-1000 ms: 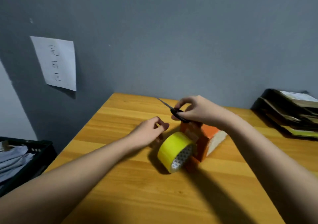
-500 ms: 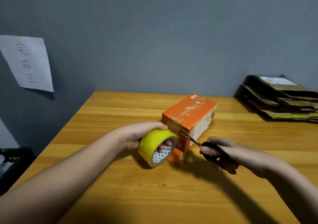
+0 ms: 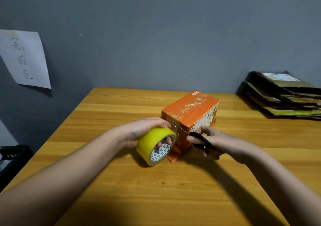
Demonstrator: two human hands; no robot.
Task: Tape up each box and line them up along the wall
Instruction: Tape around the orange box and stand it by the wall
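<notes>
The orange box (image 3: 190,117) lies on its long side near the middle of the wooden table (image 3: 121,182), its far end pointing toward the grey wall (image 3: 165,34) but standing apart from it; clear tape glints along its top face, and a small orange flap sticks out flat on the table at its near end.

Far left of the box, off the table's left edge, sits a black crate (image 3: 13,156) with pale contents, too cut off to identify. Above it a white paper sheet (image 3: 24,57) with handwritten characters hangs on the wall.

Just left of the box's near end, the left hand (image 3: 139,133) grips the yellow tape roll (image 3: 156,146), fingers curled through its core and thumb over the top; the roll stands on edge, touching the box's near end.

At that same end, the right hand (image 3: 213,142) holds the black-handled scissors (image 3: 192,135), fingers through the loops, blades reaching left to the box's near top corner beside the roll. Whether the blades are parted I cannot tell.

Far right of the box, a stack of flattened cardboard (image 3: 284,97) rests against the wall at the table's right side.

Bare tabletop stretches between the box and the wall, and across the whole near side.
</notes>
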